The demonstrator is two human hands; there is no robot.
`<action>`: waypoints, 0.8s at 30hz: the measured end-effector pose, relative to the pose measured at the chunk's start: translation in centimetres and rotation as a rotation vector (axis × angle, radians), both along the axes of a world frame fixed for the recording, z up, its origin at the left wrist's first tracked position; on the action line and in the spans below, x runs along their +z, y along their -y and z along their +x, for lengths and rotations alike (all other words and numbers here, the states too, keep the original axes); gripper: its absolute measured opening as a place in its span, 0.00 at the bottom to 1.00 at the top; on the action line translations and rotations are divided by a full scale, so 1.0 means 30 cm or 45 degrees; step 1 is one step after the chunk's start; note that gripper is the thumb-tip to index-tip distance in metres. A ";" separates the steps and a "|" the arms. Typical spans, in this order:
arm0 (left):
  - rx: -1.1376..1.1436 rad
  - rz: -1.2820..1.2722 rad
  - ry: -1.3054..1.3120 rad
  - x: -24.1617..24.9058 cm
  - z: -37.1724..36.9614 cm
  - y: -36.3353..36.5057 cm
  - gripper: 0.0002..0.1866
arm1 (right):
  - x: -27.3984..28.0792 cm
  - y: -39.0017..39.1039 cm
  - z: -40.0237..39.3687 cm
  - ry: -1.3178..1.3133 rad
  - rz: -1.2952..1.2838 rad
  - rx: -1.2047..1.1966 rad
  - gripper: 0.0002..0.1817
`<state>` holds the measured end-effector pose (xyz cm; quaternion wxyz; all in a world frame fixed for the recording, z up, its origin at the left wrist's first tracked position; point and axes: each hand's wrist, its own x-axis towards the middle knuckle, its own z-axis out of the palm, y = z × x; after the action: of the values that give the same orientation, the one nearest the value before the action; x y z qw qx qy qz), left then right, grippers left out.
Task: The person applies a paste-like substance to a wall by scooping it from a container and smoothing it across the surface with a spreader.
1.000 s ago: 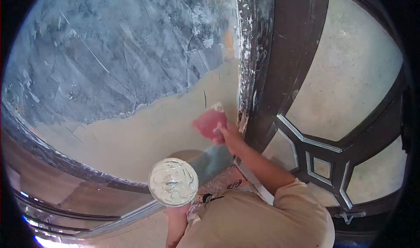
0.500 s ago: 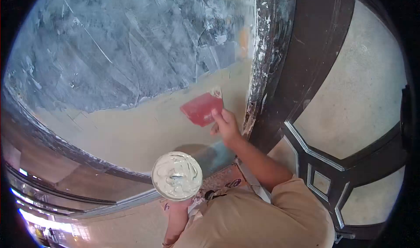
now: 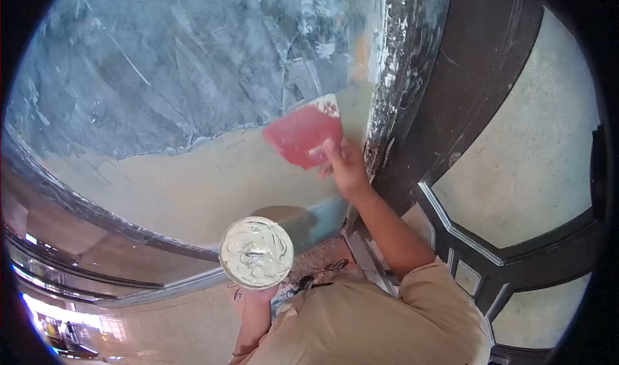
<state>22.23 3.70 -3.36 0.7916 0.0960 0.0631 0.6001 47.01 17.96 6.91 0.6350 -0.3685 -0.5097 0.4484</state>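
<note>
In my right hand [image 3: 348, 170] is a flat red putty scraper [image 3: 303, 135], my thumb pressed on its face. White putty is smeared at its upper right corner. The blade overlaps the wall where the grey-blue coat [image 3: 193, 75] meets the bare beige strip [image 3: 187, 181]. Lower down, my left hand [image 3: 258, 295] supports a round tub of white putty [image 3: 256, 252] from underneath, most of its fingers hidden by the tub. The putty's top is swirled, with a hollow in the middle.
A dark, white-spattered frame [image 3: 403, 62] borders the wall on the right. Beyond it stands a dark panelled door [image 3: 471, 75] with pale insets. A dark sill [image 3: 129, 236] curves along the wall's lower left, above a tiled floor [image 3: 174, 329].
My right hand has moved the scraper slightly upward and turned it a little. The tub in my left hand has shifted slightly up and left, as the view has also moved.
</note>
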 end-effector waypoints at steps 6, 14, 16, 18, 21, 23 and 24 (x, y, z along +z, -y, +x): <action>-0.017 -0.091 0.040 -0.064 -0.017 0.018 0.34 | -0.416 0.083 0.021 0.094 -0.425 -0.164 0.19; -0.025 -0.094 0.058 -0.022 -0.010 -0.001 0.32 | -0.493 0.161 0.034 0.003 -0.383 0.117 0.19; -0.073 -0.083 0.099 0.008 0.009 -0.015 0.32 | -0.183 0.104 0.021 0.036 -0.159 0.027 0.17; -0.108 -0.046 0.074 0.058 0.032 -0.021 0.33 | -0.036 0.050 0.022 0.003 -0.082 -0.054 0.17; -0.046 -0.065 -0.077 0.043 0.020 0.001 0.33 | -0.041 0.009 0.038 -0.089 -0.104 -0.124 0.17; -0.118 0.039 -0.034 0.010 -0.011 0.023 0.32 | -0.246 0.022 0.056 0.130 -0.308 -0.185 0.20; -0.054 -0.144 -0.006 -0.004 -0.023 0.039 0.32 | -0.351 0.058 0.055 0.169 -0.393 -0.226 0.24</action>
<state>21.54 2.52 -3.49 0.8082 0.0540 0.0968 0.5785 48.66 16.22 -3.61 0.5730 -0.5338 -0.4413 0.4382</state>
